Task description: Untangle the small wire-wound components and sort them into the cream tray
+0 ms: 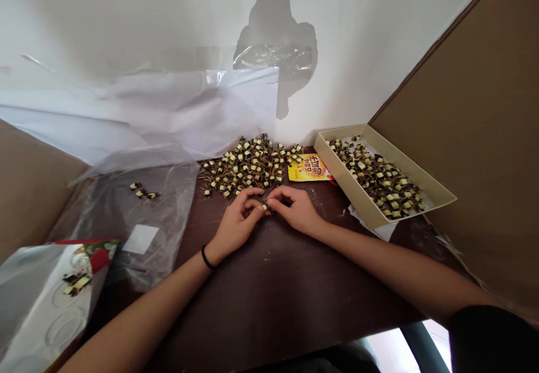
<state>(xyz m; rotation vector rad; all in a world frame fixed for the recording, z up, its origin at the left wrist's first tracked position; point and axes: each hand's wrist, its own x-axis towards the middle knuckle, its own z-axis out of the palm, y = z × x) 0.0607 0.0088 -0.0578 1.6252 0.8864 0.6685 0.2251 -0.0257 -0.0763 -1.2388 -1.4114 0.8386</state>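
Observation:
My left hand (239, 220) pinches a small transformer coil (265, 207), wrapped in pale yellow tape with dark ends, between thumb and fingers. Against the coil's right side, the thumb and forefinger of my right hand (297, 209) are pressed together, seemingly on its thin leads; the fingers hide the exact contact. Just beyond both hands lies a heap of similar coils (250, 165) with copper-coloured wires sticking out. To the right, a cream tray (438, 196) holds many more of them.
A yellow printed packet (307, 168) lies between heap and tray. On the left, clear plastic sheeting (168, 227) bears a few coils (143, 191) and a white paper square (141, 239). More coils (76, 283) sit on a package at lower left. Cardboard (475, 109) walls the right side.

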